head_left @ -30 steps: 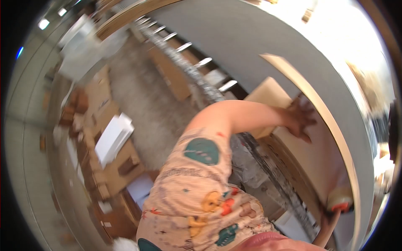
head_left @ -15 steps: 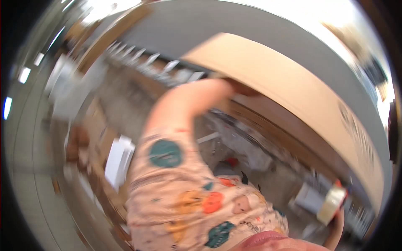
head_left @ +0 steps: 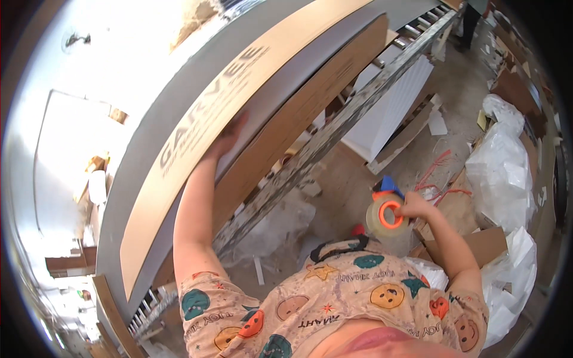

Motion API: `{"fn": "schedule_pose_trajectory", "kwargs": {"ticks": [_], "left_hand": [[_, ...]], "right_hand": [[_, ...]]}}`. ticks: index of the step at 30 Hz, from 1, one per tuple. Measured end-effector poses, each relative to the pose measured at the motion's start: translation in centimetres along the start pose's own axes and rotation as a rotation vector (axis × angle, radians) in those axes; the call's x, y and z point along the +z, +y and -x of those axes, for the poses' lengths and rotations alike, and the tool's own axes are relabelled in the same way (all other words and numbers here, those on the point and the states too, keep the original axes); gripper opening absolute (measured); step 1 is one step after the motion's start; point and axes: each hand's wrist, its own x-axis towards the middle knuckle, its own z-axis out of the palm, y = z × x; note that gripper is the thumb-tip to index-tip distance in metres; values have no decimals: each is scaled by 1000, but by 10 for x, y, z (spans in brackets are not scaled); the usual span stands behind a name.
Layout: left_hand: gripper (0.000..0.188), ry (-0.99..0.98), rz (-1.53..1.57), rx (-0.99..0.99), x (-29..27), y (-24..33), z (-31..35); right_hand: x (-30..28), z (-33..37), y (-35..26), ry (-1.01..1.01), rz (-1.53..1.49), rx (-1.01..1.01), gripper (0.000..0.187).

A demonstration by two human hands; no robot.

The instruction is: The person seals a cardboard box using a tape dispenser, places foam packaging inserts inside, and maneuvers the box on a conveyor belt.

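My left hand [head_left: 228, 136] reaches up beside the long cardboard flap [head_left: 209, 113] of a large flat carton. It touches the inner side of that flap, near its lower edge. Shade and the flap hide part of its fingers, so their grip does not show. Between this flap and the nearer brown flap [head_left: 298, 110] a pale grey surface [head_left: 271, 107] shows. On the right, my right hand [head_left: 416, 206] is closed around a tape dispenser [head_left: 382, 215], which carries a wide roll of clear tape on an orange hub and has a blue part on top.
The carton lies on a roller conveyor with a worn metal rail [head_left: 334, 128]. White ribbed sheets [head_left: 391, 110] lean beyond the rail. Crumpled clear plastic [head_left: 498, 161], red strapping [head_left: 439, 173] and cardboard scraps litter the floor at right. A person's legs [head_left: 471, 24] stand at the far right.
My view has swung round along the carton, and its printed flap now lies to the left. The tape dispenser in my right hand has come up into clear sight. My left hand stays at the flap.
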Motion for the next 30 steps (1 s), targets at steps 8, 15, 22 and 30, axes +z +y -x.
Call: {"fn": "schedule_pose_trajectory", "kwargs": {"ticks": [8,15,22,30], "left_hand": [[69,-151,-1301,-170,22,1,3],[73,-255,-1297,-160,12,5,8],[73,-387,-1210,-704,49,88,-42],[32,408,-779,-513,153,70,-73]], "right_hand": [[-49,-54,76,137,-448,67,34],[-195,-127,26,380,-516,-11,28],[-360,-228,-3,448,-518,-22,27],[-474,-398,-72,484,-1118,-257,36]]}}
